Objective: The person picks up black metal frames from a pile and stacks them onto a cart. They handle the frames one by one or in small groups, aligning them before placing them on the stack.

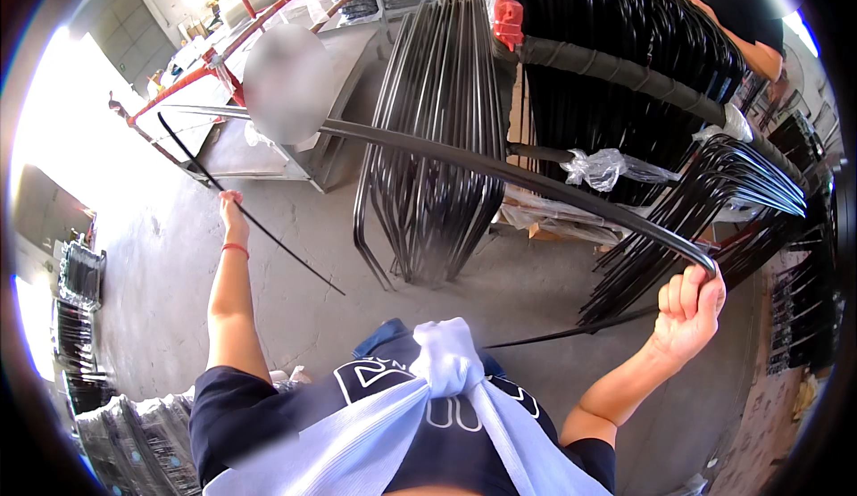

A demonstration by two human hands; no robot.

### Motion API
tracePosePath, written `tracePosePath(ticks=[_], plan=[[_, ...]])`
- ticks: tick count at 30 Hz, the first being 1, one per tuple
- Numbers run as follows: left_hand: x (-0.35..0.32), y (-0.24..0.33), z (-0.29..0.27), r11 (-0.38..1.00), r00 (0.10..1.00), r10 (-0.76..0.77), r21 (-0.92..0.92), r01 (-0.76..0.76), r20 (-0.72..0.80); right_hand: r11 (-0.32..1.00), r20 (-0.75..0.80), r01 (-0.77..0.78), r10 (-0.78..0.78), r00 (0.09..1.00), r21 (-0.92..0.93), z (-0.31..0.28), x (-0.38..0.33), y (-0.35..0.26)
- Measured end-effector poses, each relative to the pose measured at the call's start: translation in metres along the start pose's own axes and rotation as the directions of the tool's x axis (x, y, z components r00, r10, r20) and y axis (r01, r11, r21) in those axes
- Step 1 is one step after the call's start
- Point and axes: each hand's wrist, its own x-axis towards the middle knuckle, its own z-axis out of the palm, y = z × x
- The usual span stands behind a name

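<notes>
A long black metal tube (500,167) spans in front of me, from the far left down to the near right. It looks like one U-shaped piece, with thinner-looking legs running back toward me at both ends. My left hand (234,208) is closed round the left leg, arm stretched forward. My right hand (691,307) grips the tube just at its right bend, fingers curled. The right leg shows again beyond that hand, slanting toward my waist. A blurred patch hides part of the tube near its left end. Behind the tube hangs a dense bundle of bent black tubes (433,94).
Another bundle of bent tubes (714,183) rests on the right, beside a padded rack bar (625,72). A red-framed metal table (259,161) stands far left. At upper right, a person (736,14) stands behind more black tubes. Wrapped stacks (138,438) lie near left.
</notes>
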Motion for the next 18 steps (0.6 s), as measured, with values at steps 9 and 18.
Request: tracePosePath(ticks=[9,18], plan=[[0.009,-0.008,0.072,0.998,0.989,-0.024,0.054,0.016,0.146,0.972,-0.122,0.124,-0.150,0.981,-0.198,0.015,-0.041,-0.001],[0.063,-0.056,0.124,0.998,0.966,-0.063,-0.007,0.067,0.252,0.944,-0.071,0.170,-0.197,0.978,-0.284,0.077,-0.069,0.010]])
